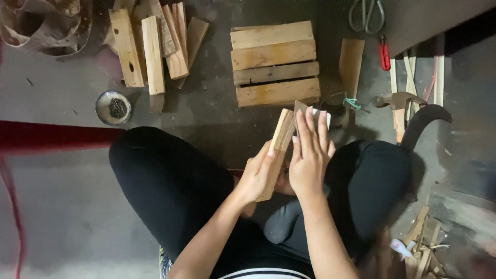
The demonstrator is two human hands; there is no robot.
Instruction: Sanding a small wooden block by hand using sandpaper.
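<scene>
Left hand [257, 178] gripping wooden block [279, 147]; right hand [309, 155] flat, fingers extended, pressing sandpaper sheet [312, 111] near slatted wooden panel [275, 63].

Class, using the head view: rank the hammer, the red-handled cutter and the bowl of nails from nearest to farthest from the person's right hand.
From the right hand:
1. Hammer, on the floor to its right, nearest.
2. Red-handled cutter, farther up and right, near the scissors.
3. Bowl of nails, far off to the left, beyond the knee.
</scene>
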